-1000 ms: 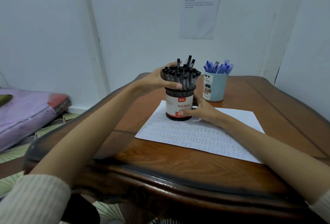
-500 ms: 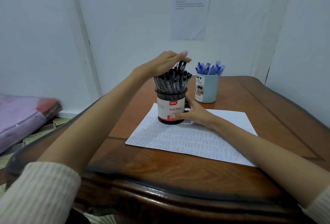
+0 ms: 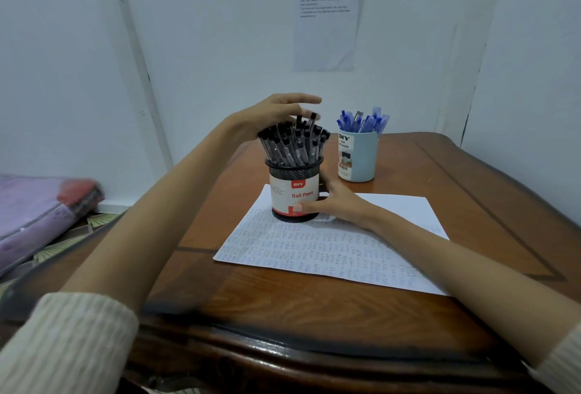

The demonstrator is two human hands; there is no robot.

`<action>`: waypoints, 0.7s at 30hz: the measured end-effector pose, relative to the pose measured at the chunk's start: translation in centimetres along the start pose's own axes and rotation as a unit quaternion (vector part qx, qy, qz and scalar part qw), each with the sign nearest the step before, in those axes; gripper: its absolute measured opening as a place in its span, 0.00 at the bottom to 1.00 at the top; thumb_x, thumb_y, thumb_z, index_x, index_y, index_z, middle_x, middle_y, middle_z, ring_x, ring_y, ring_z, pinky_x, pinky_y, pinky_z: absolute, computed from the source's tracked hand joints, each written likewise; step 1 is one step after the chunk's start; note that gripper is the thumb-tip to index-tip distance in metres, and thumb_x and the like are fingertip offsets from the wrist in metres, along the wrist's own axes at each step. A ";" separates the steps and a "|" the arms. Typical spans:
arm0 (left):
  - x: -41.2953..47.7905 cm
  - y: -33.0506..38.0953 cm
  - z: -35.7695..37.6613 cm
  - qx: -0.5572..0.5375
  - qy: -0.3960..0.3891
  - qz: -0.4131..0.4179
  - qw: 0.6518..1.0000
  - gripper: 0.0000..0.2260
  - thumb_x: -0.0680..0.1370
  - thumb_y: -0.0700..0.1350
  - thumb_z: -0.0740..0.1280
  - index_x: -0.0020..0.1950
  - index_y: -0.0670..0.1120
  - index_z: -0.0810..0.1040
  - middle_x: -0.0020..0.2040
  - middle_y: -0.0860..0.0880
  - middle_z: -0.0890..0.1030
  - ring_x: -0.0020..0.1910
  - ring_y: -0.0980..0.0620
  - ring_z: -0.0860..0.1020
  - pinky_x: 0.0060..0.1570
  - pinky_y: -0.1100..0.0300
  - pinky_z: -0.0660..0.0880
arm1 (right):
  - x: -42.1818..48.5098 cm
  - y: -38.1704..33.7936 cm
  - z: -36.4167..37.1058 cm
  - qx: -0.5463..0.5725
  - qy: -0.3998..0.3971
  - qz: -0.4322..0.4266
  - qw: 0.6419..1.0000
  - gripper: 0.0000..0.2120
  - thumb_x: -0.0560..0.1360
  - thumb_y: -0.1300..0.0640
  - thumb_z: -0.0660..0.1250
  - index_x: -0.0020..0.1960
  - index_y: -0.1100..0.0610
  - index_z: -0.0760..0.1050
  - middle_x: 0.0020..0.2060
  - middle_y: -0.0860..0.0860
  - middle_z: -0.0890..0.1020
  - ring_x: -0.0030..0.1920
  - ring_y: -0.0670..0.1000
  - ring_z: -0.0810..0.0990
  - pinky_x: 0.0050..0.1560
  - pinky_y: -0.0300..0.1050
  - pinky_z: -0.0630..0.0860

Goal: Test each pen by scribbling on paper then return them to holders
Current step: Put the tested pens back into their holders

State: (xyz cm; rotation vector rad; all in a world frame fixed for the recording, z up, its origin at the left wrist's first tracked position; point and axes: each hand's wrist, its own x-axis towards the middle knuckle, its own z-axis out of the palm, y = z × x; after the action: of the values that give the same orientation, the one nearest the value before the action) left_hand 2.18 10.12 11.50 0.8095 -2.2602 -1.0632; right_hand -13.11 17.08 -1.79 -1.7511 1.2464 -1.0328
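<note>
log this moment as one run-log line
step: pen pick, not yet done | left hand: open over black pens | right hand: grips black holder, standing on paper | blue cup: behind paper

The black mesh pen holder (image 3: 295, 197) bears a white label reading "DIY" on a red patch, with "Ball Pens" in red below. The light blue cup (image 3: 361, 157), farther right, reads "DIY" and "DESK ORGANIZER" above a barcode. Print on the wall sheet (image 3: 327, 25) and scribbles on the paper (image 3: 330, 250) are too small to read.
</note>
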 end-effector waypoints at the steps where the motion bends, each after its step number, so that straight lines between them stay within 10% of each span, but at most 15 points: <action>1: -0.1 0.3 0.2 0.007 -0.001 -0.003 1.000 0.15 0.81 0.41 0.55 0.65 0.48 0.73 0.61 0.47 0.79 0.56 0.50 0.79 0.49 0.61 0.78 | 0.0 0.0 0.0 0.001 0.001 0.001 1.000 0.39 0.68 0.57 0.76 0.72 0.50 0.59 0.63 0.48 0.74 0.60 0.46 0.74 0.59 0.40 0.72; 10: -1.0 -3.9 0.3 -0.250 0.030 -0.042 0.967 0.18 0.78 0.52 0.54 0.59 0.48 0.78 0.51 0.46 0.83 0.49 0.48 0.80 0.50 0.55 0.76 | -0.2 -0.2 0.0 -0.002 -0.003 0.001 1.000 0.35 0.69 0.58 0.75 0.70 0.50 0.61 0.60 0.46 0.75 0.54 0.39 0.74 0.50 0.31 0.72; 17: 0.3 -3.9 1.3 -0.252 -0.033 -0.038 0.967 0.26 0.78 0.58 0.48 0.66 0.45 0.73 0.64 0.40 0.76 0.61 0.42 0.76 0.61 0.47 0.72 | -0.2 -0.2 0.1 -0.003 0.000 0.003 1.000 0.36 0.69 0.58 0.75 0.71 0.49 0.59 0.62 0.48 0.73 0.59 0.46 0.73 0.55 0.36 0.71; 21: 0.4 -3.6 1.6 -0.261 -0.020 -0.048 0.964 0.26 0.78 0.57 0.50 0.51 0.45 0.83 0.51 0.43 0.83 0.48 0.46 0.81 0.51 0.54 0.78 | -0.2 -0.3 0.1 -0.008 0.003 0.004 1.000 0.36 0.69 0.58 0.75 0.70 0.49 0.60 0.62 0.49 0.74 0.60 0.46 0.74 0.57 0.38 0.71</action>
State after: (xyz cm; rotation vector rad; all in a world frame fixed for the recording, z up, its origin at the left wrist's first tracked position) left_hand 1.91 8.82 7.75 0.6761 -1.8445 -1.6361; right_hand -12.98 17.31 -1.58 -1.7547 1.2671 -1.0279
